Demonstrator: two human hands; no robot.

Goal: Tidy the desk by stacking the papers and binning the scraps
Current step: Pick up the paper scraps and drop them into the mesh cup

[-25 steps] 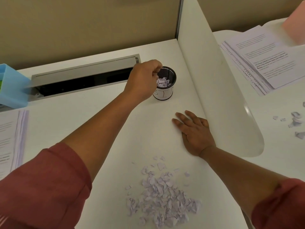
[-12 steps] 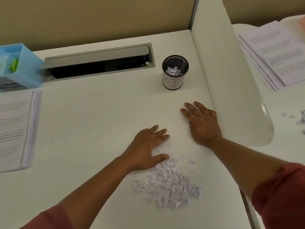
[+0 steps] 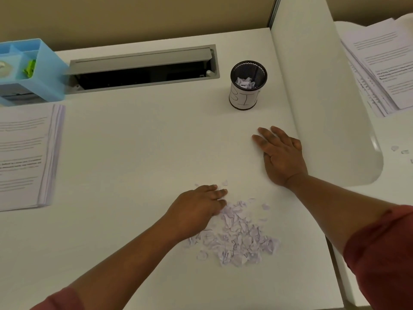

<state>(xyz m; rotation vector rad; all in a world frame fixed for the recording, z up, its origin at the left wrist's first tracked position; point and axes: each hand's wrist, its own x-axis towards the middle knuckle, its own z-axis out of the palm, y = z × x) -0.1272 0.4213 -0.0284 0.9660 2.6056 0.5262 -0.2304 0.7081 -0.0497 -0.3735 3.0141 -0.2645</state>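
Note:
A pile of torn paper scraps (image 3: pixel 237 236) lies on the white desk (image 3: pixel 134 153) near its front. My left hand (image 3: pixel 199 206) rests on the pile's far-left edge, fingers bent down onto the scraps. Flat on the desk, fingers spread, lies my right hand (image 3: pixel 280 156), to the right of the pile and holding nothing. A black mesh cup labelled as a bin (image 3: pixel 248 85) stands further back with some scraps inside. A stack of printed papers (image 3: pixel 24 155) lies at the left edge.
A blue organiser box (image 3: pixel 33 70) stands at the back left beside an open grey cable tray (image 3: pixel 143 68). A white divider panel (image 3: pixel 324 97) bounds the desk on the right; beyond it lie more printed papers (image 3: pixel 384 63) and a few scraps (image 3: pixel 400 151).
My left hand left the bin cup, came back to the scrap pile and now curls its fingers onto the scraps. My right hand stayed flat on the desk.

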